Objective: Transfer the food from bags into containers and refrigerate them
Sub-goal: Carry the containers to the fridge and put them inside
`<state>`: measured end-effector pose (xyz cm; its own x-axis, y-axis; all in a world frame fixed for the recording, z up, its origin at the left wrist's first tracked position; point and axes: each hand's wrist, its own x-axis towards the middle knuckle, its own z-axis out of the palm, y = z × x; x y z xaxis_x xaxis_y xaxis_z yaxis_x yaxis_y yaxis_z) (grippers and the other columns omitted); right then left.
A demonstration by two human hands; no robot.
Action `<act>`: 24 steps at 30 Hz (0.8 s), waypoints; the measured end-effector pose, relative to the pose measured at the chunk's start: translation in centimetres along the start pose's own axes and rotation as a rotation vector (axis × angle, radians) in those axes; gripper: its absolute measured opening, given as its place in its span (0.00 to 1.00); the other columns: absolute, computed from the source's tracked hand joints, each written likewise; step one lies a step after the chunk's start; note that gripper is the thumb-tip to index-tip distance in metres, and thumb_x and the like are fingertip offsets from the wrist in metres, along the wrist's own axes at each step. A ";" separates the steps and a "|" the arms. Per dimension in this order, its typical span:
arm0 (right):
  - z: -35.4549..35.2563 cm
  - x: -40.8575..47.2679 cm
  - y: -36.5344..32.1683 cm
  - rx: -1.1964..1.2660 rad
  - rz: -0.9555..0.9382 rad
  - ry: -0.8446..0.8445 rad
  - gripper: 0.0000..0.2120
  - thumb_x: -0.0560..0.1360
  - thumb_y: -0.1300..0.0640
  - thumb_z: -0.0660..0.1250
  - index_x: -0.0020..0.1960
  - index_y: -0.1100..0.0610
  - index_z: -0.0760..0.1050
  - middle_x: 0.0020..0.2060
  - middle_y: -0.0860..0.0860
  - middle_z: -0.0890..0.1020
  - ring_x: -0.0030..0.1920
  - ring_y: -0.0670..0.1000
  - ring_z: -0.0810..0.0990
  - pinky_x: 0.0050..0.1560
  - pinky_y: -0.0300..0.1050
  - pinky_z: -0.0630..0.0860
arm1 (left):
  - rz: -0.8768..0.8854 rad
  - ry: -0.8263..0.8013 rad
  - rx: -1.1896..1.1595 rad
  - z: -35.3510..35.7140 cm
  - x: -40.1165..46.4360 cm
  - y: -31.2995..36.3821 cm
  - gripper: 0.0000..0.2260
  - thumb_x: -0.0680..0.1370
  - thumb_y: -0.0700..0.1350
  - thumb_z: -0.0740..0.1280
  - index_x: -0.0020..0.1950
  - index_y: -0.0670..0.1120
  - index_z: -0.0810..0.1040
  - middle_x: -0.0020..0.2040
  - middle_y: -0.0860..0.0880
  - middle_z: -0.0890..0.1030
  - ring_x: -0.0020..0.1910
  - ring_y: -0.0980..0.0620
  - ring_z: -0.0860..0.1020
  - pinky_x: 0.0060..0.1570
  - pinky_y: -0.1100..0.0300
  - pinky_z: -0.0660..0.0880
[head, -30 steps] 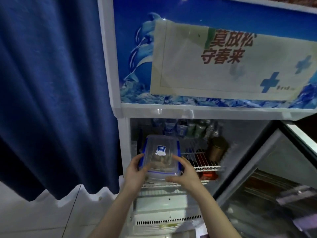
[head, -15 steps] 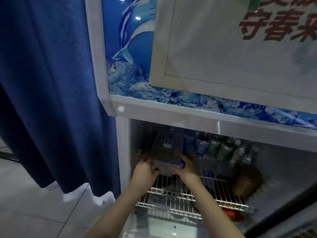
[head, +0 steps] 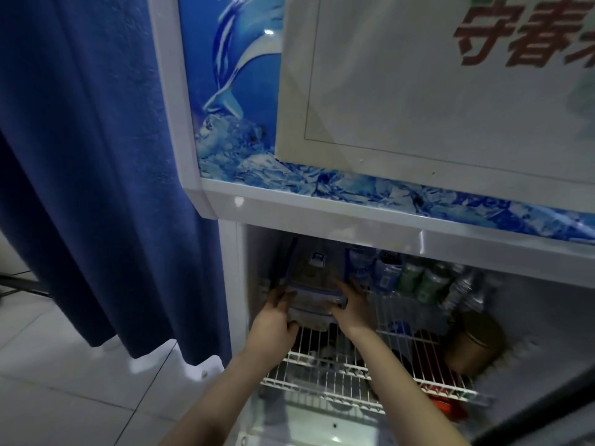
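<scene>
Both hands are wrapped round a lidded container [head: 314, 281]: left hand [head: 277, 320] at its near-left corner, right hand [head: 352, 305] at its near-right. It is held level just above the fridge's wire shelf [head: 338, 365], left of the bottles [head: 415, 278], seemingly to slide it in without tipping the food.

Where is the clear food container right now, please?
In the head view, the container is at the left of the fridge's wire shelf, held between both hands, bottles to its right.
</scene>
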<state>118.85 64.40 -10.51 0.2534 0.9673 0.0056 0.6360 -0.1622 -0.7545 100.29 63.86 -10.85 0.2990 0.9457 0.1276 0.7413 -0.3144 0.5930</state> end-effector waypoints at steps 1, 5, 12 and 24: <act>-0.1 -0.1 -0.1 0.003 0.002 -0.008 0.29 0.76 0.61 0.67 0.74 0.49 0.63 0.77 0.52 0.57 0.76 0.54 0.59 0.62 0.36 0.61 | -0.016 -0.010 0.011 -0.2 0.0 0.2 0.28 0.76 0.41 0.63 0.75 0.51 0.64 0.77 0.49 0.61 0.62 0.43 0.75 0.56 0.55 0.75; -0.5 -1.0 -1.0 0.006 0.041 -0.003 0.29 0.76 0.58 0.68 0.74 0.49 0.63 0.75 0.53 0.62 0.72 0.55 0.65 0.64 0.42 0.68 | -0.024 -0.048 -0.024 -1.2 -0.1 0.7 0.29 0.76 0.41 0.64 0.76 0.52 0.62 0.73 0.46 0.67 0.60 0.43 0.76 0.56 0.54 0.76; -0.8 -6.8 -6.2 -0.024 0.077 0.071 0.21 0.77 0.53 0.67 0.68 0.54 0.70 0.59 0.54 0.79 0.55 0.54 0.79 0.49 0.42 0.73 | -0.051 -0.046 -0.088 -6.5 -4.1 0.4 0.18 0.77 0.46 0.64 0.67 0.50 0.72 0.59 0.46 0.80 0.55 0.45 0.79 0.53 0.53 0.76; 5.0 -20.5 -19.1 -0.261 -0.079 -0.453 0.20 0.74 0.48 0.68 0.65 0.52 0.74 0.57 0.53 0.80 0.55 0.54 0.79 0.55 0.46 0.76 | -0.445 -0.152 0.094 -20.3 -20.3 -7.5 0.16 0.77 0.50 0.66 0.63 0.47 0.75 0.58 0.47 0.80 0.57 0.47 0.78 0.55 0.56 0.74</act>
<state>97.88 48.59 0.46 -0.1066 0.9563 -0.2723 0.8155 -0.0726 -0.5741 76.47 48.71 -1.76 0.0193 0.9696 -0.2441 0.8662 0.1057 0.4883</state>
